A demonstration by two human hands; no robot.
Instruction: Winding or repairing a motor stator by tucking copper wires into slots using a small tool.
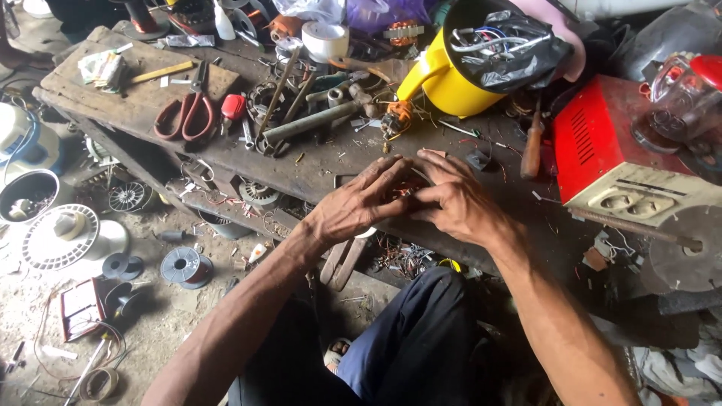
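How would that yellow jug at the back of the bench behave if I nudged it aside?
The yellow jug leans tilted against clutter, so it would probably tip or slide rather than stay put. It looks like thin plastic, likely light, though the black bag of wires stuffed in its mouth adds top weight. Loose wires could snag nearby tools.

Yellow jug (pixel 444 79), red box (pixel 594 139), red-handled scissors (pixel 184 113)

Two hands (pixel 406 199), one yellow jug (pixel 444 79), one red box (pixel 594 143) (slatted side), one pair of red-handled shears (pixel 184 113)
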